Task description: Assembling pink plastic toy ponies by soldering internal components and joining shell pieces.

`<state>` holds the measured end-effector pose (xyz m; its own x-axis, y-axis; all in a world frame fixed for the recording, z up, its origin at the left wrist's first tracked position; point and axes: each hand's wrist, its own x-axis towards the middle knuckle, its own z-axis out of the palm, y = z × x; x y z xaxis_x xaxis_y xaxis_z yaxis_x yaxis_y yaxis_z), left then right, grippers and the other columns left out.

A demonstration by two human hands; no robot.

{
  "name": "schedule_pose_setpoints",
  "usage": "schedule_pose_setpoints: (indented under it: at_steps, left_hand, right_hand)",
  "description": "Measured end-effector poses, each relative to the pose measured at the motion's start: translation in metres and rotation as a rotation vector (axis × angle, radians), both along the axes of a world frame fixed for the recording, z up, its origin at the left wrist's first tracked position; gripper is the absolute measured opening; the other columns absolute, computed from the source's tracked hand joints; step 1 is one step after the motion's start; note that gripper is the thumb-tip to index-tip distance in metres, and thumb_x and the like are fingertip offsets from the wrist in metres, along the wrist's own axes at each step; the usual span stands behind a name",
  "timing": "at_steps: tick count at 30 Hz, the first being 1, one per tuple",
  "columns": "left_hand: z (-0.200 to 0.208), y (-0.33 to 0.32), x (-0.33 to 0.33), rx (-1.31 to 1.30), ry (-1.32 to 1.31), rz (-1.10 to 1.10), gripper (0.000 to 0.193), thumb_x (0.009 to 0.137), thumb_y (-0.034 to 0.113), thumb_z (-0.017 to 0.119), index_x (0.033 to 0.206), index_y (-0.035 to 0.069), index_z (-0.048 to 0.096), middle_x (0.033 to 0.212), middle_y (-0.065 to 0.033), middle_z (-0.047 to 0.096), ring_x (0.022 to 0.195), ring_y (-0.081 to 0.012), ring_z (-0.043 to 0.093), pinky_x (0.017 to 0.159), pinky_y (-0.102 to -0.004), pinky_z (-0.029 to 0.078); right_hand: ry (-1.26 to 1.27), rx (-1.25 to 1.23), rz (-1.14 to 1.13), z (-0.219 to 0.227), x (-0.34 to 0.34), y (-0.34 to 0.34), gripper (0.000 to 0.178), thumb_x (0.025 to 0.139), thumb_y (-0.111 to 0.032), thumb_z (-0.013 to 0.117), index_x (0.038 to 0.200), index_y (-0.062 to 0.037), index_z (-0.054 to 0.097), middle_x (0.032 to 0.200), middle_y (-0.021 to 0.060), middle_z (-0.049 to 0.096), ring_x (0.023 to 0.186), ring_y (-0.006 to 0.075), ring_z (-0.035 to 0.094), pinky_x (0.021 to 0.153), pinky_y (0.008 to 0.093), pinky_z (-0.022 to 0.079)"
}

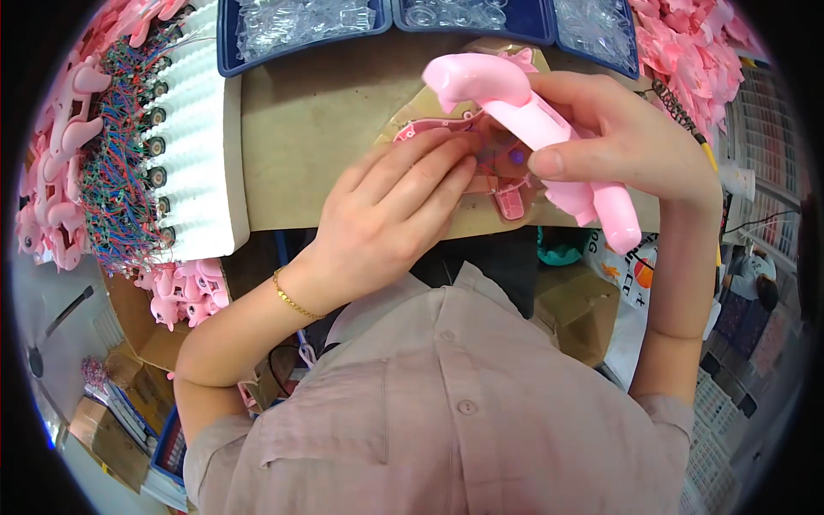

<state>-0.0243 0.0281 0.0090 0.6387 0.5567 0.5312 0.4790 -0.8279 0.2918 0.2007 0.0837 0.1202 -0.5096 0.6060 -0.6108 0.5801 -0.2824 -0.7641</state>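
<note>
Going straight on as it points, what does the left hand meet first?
The left hand would probably meet the open pink plastic shell with wires inside; depth is unclear, possibly already touching.

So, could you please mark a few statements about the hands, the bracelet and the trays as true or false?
1. The right hand holds a pink plastic piece. True.
2. The bracelet is on the right wrist. False: the gold bracelet is on the left wrist.
3. The blue trays hold clear parts. True.
4. The white ridged tray lies right of both hands. False: the white ridged tray lies left of them.
</note>
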Motion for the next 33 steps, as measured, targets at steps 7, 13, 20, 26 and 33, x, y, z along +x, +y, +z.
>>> schedule_pose_setpoints:
  at_steps: [7, 13, 20, 26, 33]
  left_hand:
    - [0.035, -0.03, 0.014, 0.179, 0.524, 0.061, 0.036, 0.081, 0.017, 0.054, 0.115, 0.008, 0.062, 0.116, -0.0139, 0.062, 0.098, -0.0213, 0.056, 0.078, -0.0301, 0.041]
    - [0.038, -0.043, 0.041, 0.504, 1.023, 0.073, 0.031, 0.078, 0.015, 0.055, 0.105, 0.003, 0.065, 0.108, -0.018, 0.063, 0.083, -0.0236, 0.058, 0.062, -0.0264, 0.044]
    - [0.017, -0.045, -0.005, -0.211, 0.321, 0.067, 0.047, 0.075, 0.009, 0.057, 0.121, 0.019, 0.057, 0.116, -0.0155, 0.06, 0.059, -0.0143, 0.054, 0.05, -0.0259, 0.046]
    - [0.001, -0.044, -0.045, -0.459, -0.167, 0.12, 0.04, 0.066, 0.004, 0.066, 0.106, 0.006, 0.063, 0.101, -0.0056, 0.06, 0.081, -0.0191, 0.06, 0.064, -0.0301, 0.051]
    - [-0.017, -0.031, -0.036, -0.322, -0.246, 0.242, 0.039, 0.072, 0.001, 0.068, 0.111, -0.001, 0.062, 0.107, -0.0121, 0.061, 0.092, -0.0277, 0.062, 0.079, -0.0363, 0.051]
  right_hand:
    - [-0.106, -0.085, -0.02, -0.002, -0.004, -0.001, 0.053, 0.081, -0.015, 0.064, 0.129, 0.0032, 0.048, 0.1, 0.0049, 0.061, 0.086, 0.0082, 0.058, 0.073, 0.0239, 0.05]
    - [-0.106, 0.243, -0.138, 0.003, -0.029, -0.035, 0.058, 0.075, -0.013, 0.07, 0.128, 0.0012, 0.051, 0.108, 0.0081, 0.062, 0.095, 0.0139, 0.058, 0.085, 0.0274, 0.047]
    - [-0.372, 0.776, 0.522, -0.015, -0.042, -0.005, 0.069, 0.06, -0.015, 0.076, 0.124, -0.0017, 0.053, 0.11, 0.0157, 0.06, 0.108, 0.0333, 0.053, 0.105, 0.0411, 0.032]
    - [-0.276, 0.902, 0.51, -0.024, -0.035, -0.016, 0.063, 0.059, -0.01, 0.074, 0.119, -0.005, 0.057, 0.113, 0.0123, 0.06, 0.108, 0.0315, 0.054, 0.104, 0.0423, 0.036]
    - [-0.37, 0.842, 0.512, -0.026, -0.038, -0.016, 0.072, 0.057, -0.017, 0.077, 0.125, -0.0068, 0.055, 0.119, 0.0124, 0.057, 0.115, 0.0322, 0.051, 0.108, 0.0434, 0.032]
